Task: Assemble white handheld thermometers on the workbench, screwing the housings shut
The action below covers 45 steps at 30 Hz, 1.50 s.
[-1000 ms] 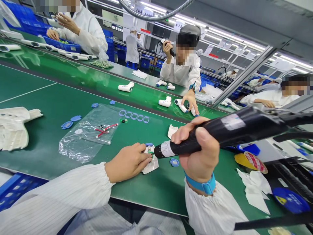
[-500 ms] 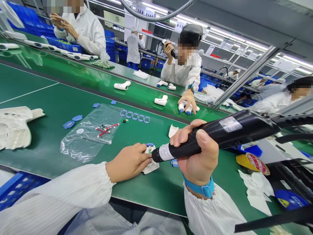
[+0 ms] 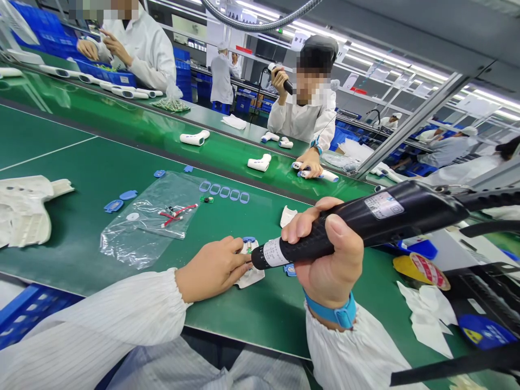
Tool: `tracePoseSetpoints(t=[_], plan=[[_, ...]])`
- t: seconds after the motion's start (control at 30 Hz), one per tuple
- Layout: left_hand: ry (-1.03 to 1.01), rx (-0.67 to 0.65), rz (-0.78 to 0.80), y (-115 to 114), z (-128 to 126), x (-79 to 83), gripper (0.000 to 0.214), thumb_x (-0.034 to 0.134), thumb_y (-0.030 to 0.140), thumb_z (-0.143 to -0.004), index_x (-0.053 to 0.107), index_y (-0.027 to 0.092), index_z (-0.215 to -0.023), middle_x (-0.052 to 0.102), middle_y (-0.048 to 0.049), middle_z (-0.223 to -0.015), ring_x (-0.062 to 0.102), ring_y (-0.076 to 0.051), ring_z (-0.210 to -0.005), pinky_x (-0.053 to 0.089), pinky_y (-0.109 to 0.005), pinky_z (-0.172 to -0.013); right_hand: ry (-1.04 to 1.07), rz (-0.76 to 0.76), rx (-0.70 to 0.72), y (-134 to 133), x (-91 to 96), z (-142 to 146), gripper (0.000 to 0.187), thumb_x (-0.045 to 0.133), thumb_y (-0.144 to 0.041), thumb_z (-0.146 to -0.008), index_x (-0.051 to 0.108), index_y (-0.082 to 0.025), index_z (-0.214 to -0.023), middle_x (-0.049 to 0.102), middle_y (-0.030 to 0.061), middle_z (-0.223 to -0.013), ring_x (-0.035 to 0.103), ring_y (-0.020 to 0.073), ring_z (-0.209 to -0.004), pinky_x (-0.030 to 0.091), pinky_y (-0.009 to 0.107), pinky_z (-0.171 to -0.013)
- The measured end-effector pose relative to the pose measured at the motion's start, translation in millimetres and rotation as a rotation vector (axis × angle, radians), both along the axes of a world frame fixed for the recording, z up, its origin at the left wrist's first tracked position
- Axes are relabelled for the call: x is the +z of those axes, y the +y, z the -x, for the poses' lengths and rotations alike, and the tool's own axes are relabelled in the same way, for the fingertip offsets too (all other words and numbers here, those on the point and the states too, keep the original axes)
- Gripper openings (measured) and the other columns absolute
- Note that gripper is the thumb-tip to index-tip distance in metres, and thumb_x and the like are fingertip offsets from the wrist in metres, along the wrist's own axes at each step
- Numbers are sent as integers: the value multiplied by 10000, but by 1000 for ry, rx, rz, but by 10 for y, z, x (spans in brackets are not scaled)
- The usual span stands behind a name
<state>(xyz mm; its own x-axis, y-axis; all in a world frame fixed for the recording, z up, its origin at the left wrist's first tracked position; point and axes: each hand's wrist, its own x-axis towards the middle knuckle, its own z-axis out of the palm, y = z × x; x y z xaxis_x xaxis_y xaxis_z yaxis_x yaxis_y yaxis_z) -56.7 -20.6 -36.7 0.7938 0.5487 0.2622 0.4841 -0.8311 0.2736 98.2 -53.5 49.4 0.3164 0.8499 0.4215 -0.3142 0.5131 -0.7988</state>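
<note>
My right hand (image 3: 327,254) is wrapped round a black electric screwdriver (image 3: 365,216), which slants down to the left with its cable leaving at the upper right. Its nose rests over a white plastic casing (image 3: 252,279) lying on the green table; the screwdriver's tip is hidden. My left hand (image 3: 217,268) presses the casing down from the left, its fingertips close to the nose. A blue part (image 3: 248,240) and a bit of green circuit board show at the casing's upper end. Partly behind the screwdriver lies another blue piece (image 3: 290,270).
A clear plastic bag (image 3: 142,233) bears red and black wires (image 3: 176,215). Beyond it stand several blue frames (image 3: 224,193) in a row and a small white shell (image 3: 288,216). White thermometer-shaped devices (image 3: 259,162) lie on the green conveyor (image 3: 154,127); a co-worker's hand (image 3: 311,162) touches some.
My hands, the screwdriver and the casing have stayed put. The devices on the conveyor have shifted left, and the co-worker across has moved a hand slightly left over several of them.
</note>
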Motion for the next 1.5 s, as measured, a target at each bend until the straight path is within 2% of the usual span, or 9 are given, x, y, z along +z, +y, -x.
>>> tracePoseSetpoints(t=[0.27, 0.57, 0.73, 0.83, 1.17, 1.5], plan=[[6, -1, -35, -8, -2, 17, 276, 369, 271, -923, 632, 189, -898, 501, -48, -809, 487, -172, -712, 393, -269, -583, -2, -7, 9, -4, -12, -11, 169, 570, -296, -735, 490, -223, -865, 538, -69, -521, 487, 115, -448, 423, 269, -459], [35, -19, -48, -6, -3, 23, 323, 328, 264, -922, 638, 176, -888, 538, -73, -841, 502, -201, -736, 422, -310, -606, -30, -5, 21, -2, -23, 2, 168, 560, -304, -737, 478, -230, -864, 536, -71, -512, 495, 124, -460, 410, 276, -471], [9, 20, 12, -16, -10, 34, 274, 439, 381, -882, 633, 209, -972, 536, -55, -832, 503, -175, -704, 414, -286, -600, -31, -37, 42, -44, 53, -34, 159, 568, -281, -741, 488, -218, -864, 539, -65, -533, 495, 117, -460, 419, 273, -471], [-8, 37, 51, -20, -14, 41, 260, 506, 381, -838, 626, 224, -1007, 538, -56, -863, 516, -181, -732, 418, -294, -617, -71, -63, 23, -62, 69, -66, 158, 574, -279, -744, 492, -220, -867, 538, -66, -540, 497, 117, -455, 422, 275, -469], [-2, 60, 74, -18, -18, 54, 236, 503, 360, -818, 631, 216, -953, 536, -52, -842, 507, -184, -729, 393, -291, -602, -169, -25, 133, -47, -160, -14, 208, 611, -271, -783, 491, -231, -948, 557, -62, -625, 522, 118, -518, 442, 291, -520], [-13, 51, 68, -24, -14, 43, 232, 487, 357, -819, 624, 197, -918, 534, -54, -839, 510, -192, -737, 394, -297, -607, -218, -27, 116, -39, -233, 8, 233, 638, -282, -788, 493, -237, -965, 553, -57, -643, 519, 117, -531, 421, 285, -516]])
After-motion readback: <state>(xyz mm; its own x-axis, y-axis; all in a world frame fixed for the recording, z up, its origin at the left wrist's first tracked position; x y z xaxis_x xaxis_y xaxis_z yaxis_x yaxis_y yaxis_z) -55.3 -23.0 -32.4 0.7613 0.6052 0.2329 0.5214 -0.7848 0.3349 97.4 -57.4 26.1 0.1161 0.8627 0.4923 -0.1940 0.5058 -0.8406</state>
